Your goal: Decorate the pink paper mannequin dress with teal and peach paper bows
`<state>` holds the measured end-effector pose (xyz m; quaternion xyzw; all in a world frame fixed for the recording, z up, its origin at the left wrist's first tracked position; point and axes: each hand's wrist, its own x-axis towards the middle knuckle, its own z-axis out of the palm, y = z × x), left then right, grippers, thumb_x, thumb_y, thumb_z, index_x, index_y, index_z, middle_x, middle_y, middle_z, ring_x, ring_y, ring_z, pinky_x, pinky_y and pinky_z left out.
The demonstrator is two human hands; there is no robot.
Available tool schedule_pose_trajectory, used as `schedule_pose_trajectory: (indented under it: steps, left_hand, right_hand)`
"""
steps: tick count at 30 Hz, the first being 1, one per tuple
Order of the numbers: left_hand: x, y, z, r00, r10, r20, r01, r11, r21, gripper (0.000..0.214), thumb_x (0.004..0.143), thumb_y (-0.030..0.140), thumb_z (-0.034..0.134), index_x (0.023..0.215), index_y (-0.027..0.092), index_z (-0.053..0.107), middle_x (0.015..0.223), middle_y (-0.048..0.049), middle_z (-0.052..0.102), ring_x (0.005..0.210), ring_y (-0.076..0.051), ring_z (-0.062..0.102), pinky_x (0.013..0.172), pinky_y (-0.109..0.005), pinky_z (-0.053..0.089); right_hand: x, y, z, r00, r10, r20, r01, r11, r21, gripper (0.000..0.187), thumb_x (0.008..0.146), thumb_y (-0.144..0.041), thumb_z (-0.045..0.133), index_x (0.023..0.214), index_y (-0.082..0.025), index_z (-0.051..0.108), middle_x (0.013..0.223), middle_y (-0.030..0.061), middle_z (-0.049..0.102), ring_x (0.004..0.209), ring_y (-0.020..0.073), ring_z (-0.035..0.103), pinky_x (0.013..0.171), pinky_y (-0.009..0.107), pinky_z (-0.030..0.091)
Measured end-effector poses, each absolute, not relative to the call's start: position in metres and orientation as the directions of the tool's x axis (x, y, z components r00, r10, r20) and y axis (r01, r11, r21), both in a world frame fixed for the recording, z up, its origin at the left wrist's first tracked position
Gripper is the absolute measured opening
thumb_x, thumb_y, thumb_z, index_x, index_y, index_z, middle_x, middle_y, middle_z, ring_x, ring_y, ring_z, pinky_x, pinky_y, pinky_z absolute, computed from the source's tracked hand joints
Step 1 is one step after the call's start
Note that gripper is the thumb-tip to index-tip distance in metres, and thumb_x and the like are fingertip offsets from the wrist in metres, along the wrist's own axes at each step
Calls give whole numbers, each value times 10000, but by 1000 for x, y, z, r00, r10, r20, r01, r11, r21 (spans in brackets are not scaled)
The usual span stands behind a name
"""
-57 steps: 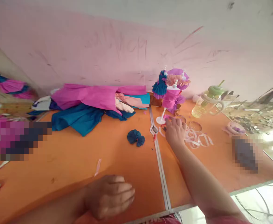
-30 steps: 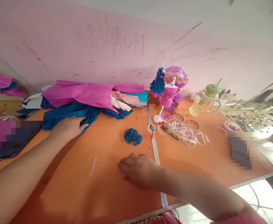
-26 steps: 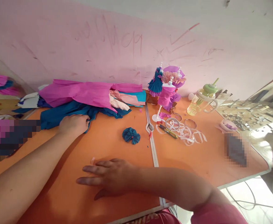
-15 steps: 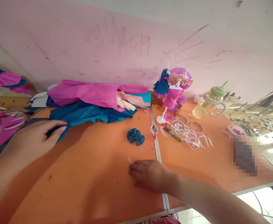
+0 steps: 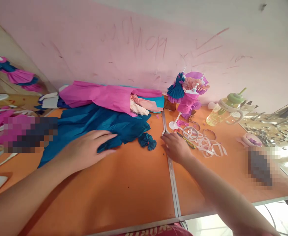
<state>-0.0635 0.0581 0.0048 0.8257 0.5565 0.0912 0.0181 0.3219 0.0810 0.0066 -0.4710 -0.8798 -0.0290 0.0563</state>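
A sheet of dark blue crepe paper (image 5: 85, 119) lies spread over the left of the orange table. My left hand (image 5: 89, 149) is at its front edge, thumb and fingers apart, with part of the paper showing between them. My right hand (image 5: 177, 146) is low over the table's metal seam, fingers bent down and together beside a slim metal tool (image 5: 165, 128); its fingertips hide what they touch. Between my hands sits a gathered dark blue paper rosette (image 5: 147, 141) with a small red centre. A yellow-green cutter (image 5: 190, 143) lies partly behind my right hand.
Folded magenta paper (image 5: 97, 96) lies along the wall. Small dress stands (image 5: 188, 98), tape rings (image 5: 190, 132) and curled white strips (image 5: 207, 147) are right of the seam. Farther right stand a drink bottle (image 5: 228, 109) and a pink bowl (image 5: 252, 140).
My left hand has moved right and let the paper's left corner go; the blue sheet now lies spread farther forward. My right hand has moved up and right to the seam beside the metal tool.
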Motion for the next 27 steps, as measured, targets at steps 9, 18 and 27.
schedule_pose_trajectory:
  steps: [9,18,27]
  left_hand:
    - [-60,105,-24,444,887,128,886,-455,85,350,954,331,393,1048,173,692,1132,-77,696,1110,-243,593,1033,-381,405]
    - [-63,15,-22,721,692,-36,693,-720,46,324,866,180,478,1009,323,731,1105,-17,735,1048,-262,645,989,-444,451]
    - [-13,-22,-29,786,616,-45,615,-773,153,452,790,257,608,1221,392,637,1445,44,529,1292,-272,511,1145,-482,349]
  right_hand:
    - [284,68,-24,-643,764,54,764,645,-10,525,951,-556,416,1372,-253,499,1456,89,495,1259,279,467,1079,492,292]
    - [294,109,-23,-515,849,118,857,513,51,499,943,-547,439,1266,-186,560,1391,150,547,1309,317,417,1084,528,290]
    - [234,82,9,-754,573,321,577,811,-94,470,1001,-377,349,1416,-187,460,1585,84,303,1440,224,261,1179,409,260]
